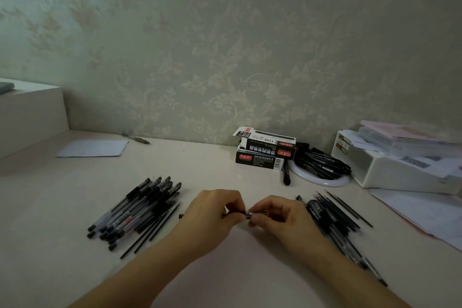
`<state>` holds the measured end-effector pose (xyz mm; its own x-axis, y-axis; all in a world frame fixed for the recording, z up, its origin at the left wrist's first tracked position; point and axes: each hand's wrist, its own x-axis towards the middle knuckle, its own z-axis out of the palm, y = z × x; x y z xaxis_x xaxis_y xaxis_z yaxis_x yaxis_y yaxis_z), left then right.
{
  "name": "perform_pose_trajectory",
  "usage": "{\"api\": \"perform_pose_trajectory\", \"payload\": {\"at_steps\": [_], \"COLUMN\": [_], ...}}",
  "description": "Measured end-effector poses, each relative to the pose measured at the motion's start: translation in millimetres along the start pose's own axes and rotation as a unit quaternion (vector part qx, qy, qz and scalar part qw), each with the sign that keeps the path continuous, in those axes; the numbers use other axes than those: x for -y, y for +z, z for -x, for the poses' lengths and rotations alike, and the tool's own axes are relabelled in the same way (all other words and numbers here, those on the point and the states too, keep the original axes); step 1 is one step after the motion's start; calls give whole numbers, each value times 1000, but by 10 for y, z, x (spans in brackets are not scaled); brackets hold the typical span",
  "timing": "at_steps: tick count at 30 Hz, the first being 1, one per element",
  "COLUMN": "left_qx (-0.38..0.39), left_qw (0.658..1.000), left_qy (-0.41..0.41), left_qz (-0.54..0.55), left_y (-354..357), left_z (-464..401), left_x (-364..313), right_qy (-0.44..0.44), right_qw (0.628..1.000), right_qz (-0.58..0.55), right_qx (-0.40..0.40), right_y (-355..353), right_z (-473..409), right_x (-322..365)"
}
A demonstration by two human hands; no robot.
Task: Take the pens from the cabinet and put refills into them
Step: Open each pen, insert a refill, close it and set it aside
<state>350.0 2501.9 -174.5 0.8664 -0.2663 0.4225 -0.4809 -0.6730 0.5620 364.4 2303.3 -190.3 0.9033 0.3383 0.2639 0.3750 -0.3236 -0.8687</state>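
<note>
Both hands meet over the middle of the pale desk (225,172) on one black pen (246,213) held level. My left hand (212,210) grips its left part, and the pen's end pokes out left of that hand. My right hand (280,215) pinches the right part with thumb and fingertips. A pile of capped pens and thin black refills (140,210) lies to the left. Another heap of black pens and refills (335,220) lies to the right.
Two stacked black-and-white refill boxes (265,151) stand at the back by the wall, one with its flap open. A white round dish of black pens (322,165), a white organiser (400,160), loose papers (425,212), a notepad (93,148) and a raised ledge (30,112) surround the workspace.
</note>
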Motion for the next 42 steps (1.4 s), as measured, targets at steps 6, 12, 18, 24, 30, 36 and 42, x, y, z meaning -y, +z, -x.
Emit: {"api": "perform_pose_trajectory", "payload": {"at_steps": [6,12,18,24,30,36,42], "left_qx": [-61,-213,-127,-98,-114,-160,-118], "left_qw": [998,943,907,900,897,956,981], "left_qy": [-26,-200,-342,-357,-334,-162,-78], "left_qz": [5,-158,-209,-230,-264,-185,-130], "left_y": [-18,-576,-746,-718,-694,-385,-106], "left_z": [-18,-84,-20,-18,-52,-53,-1], "left_x": [28,396,712,754,635,293,174], "right_qy": [3,22,28,30,1,71,128], "right_qw": [998,994,994,994,977,865,835], "right_qz": [31,34,58,53,170,461,512], "right_qx": [-56,-100,-87,-90,-129,-184,-157], "right_y": [72,66,81,93,25,-273,-359], "right_z": [-31,-34,-13,-15,-2,26,33], "right_x": [-3,-28,-13,-2,29,27,-68]}}
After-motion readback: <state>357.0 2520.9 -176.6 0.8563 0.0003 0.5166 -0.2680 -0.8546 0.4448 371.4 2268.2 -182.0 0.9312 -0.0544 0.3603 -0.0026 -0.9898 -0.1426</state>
